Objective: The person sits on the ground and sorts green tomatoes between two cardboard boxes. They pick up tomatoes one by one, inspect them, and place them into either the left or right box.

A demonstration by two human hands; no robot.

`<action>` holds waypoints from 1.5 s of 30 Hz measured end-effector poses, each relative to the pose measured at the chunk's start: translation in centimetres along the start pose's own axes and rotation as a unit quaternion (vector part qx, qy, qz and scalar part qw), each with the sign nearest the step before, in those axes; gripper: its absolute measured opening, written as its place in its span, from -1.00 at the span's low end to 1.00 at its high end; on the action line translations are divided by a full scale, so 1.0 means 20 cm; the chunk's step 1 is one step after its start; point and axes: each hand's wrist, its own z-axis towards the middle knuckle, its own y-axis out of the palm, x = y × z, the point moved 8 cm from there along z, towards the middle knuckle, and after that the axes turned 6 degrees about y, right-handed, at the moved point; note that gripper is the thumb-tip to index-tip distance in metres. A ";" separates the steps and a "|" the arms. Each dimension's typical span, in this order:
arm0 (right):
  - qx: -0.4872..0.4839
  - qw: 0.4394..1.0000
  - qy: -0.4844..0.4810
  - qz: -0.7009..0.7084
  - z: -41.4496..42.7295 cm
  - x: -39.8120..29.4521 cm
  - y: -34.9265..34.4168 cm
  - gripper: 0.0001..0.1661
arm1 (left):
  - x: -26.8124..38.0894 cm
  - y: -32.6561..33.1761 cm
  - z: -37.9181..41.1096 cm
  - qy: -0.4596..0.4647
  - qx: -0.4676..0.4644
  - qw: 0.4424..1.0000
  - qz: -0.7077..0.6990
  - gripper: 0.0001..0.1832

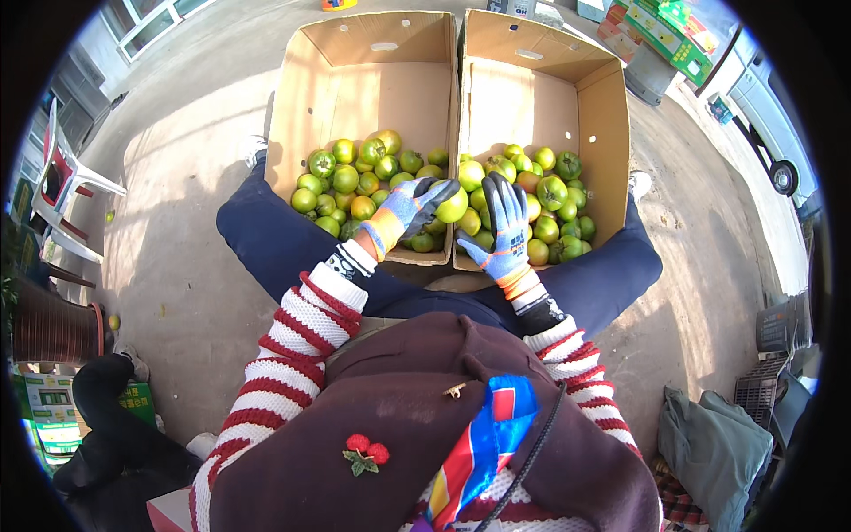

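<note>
My left hand [401, 213], in a blue and orange work glove with dark fingertips, grips a large green tomato [452, 203] at the inner walls of two cardboard boxes. In the same kind of glove, my right hand [503, 229] hovers over the right box with fingers stretched and thumb spread, holding nothing. The left cardboard box [419, 80] has a heap of green tomatoes [345, 179] at its near end, some tinged orange. A similar heap of tomatoes [552, 193] lies in the right cardboard box [552, 86], partly hidden by my right hand.
My legs [266, 226] straddle both boxes. A white and red plastic chair [73, 176] stands at the left. Below it sits another person's dark-clothed leg [106, 412]. Printed cartons [665, 33] are stacked at upper right, and a grey cloth [715, 452] lies at lower right.
</note>
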 end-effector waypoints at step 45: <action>0.107 0.975 0.181 0.075 -0.06 0.25 -0.05 -0.29 | 0.09 0.54 0.11 0.294 -0.054 0.713 0.634 -0.36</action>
